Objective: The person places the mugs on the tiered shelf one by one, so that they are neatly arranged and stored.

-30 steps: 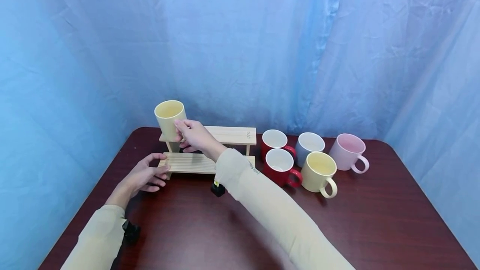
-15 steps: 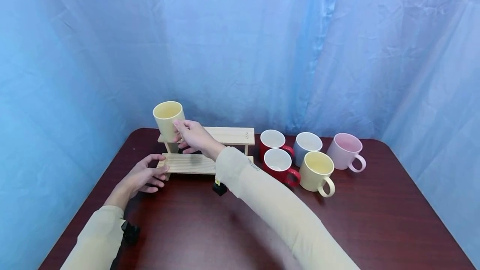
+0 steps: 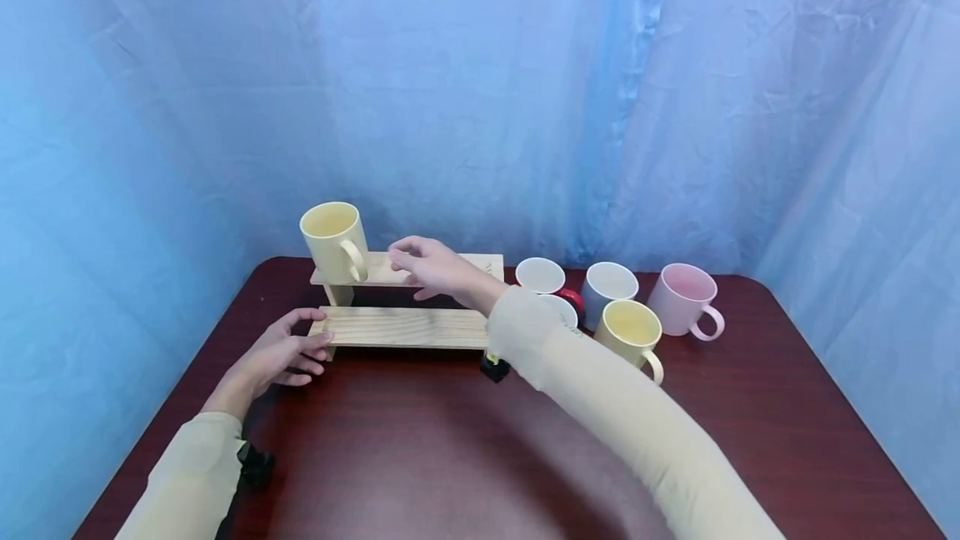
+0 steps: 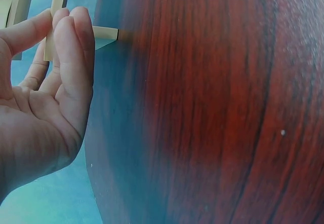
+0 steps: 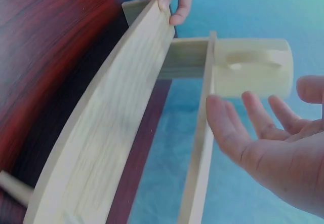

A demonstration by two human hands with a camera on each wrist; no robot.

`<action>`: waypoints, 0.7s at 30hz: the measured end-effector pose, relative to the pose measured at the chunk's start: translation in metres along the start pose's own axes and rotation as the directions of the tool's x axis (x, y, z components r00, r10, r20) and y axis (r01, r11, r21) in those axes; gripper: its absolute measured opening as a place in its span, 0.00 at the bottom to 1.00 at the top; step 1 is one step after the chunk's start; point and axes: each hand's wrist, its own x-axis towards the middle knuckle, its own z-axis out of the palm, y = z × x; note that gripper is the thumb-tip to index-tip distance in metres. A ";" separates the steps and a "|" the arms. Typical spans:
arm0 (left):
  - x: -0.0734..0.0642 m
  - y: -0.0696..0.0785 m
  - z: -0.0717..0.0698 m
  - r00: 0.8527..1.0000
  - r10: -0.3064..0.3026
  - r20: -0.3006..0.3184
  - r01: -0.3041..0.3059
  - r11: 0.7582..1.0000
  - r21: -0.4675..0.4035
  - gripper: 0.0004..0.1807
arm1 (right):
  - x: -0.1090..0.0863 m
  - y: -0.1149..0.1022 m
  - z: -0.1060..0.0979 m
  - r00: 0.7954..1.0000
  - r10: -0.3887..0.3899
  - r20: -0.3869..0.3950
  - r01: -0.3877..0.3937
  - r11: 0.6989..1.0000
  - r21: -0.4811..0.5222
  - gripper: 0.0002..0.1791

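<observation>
A pale yellow mug point(image 3: 322, 252) stands upright on the left end of the upper shelf of a two-tier wooden rack point(image 3: 412, 327), its handle turned toward the right front. My right hand point(image 3: 442, 272) hovers over the upper shelf, to the right of that mug and apart from it. Its fingers are loosely bent around nothing, as the right wrist view also shows. At the rack's left side, my left hand point(image 3: 270, 359) pinches the end of the lower shelf between thumb and fingers. In the left wrist view, the shelf end point(image 4: 49, 44) sits between those fingers.
Right of the rack stand several mugs: red ones with white insides point(image 3: 540, 275), a pale blue-grey one point(image 3: 609, 286), another yellow one point(image 3: 628, 325) and a pink one point(image 3: 682, 298). My right sleeve partly covers the front ones. Blue curtains hang behind the dark red table point(image 3: 405, 440).
My right hand has let go of the yellow mug and moved right, uncovering its handle. The mug stays on the upper shelf. My left hand keeps its grip on the rack.
</observation>
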 end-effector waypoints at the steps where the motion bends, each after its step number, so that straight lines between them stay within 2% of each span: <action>1: 0.000 0.000 0.000 1.000 0.000 -0.002 0.000 1.000 0.002 0.35 | -0.005 0.001 -0.006 1.000 -0.005 0.004 0.005 1.000 -0.011 0.24; 12: 0.007 0.000 0.003 1.000 0.012 0.014 -0.012 1.000 -0.004 0.36 | -0.061 0.022 -0.070 0.998 -0.006 -0.069 0.006 1.000 -0.003 0.24; 17: 0.008 -0.001 0.005 1.000 0.010 0.010 -0.010 1.000 -0.002 0.35 | -0.096 0.038 -0.098 0.994 -0.032 -0.103 0.033 0.999 0.006 0.24; 21: 0.008 -0.002 0.005 1.000 0.006 0.011 -0.006 1.000 -0.003 0.35 | -0.128 0.059 -0.118 0.989 -0.055 -0.135 0.054 0.998 -0.012 0.25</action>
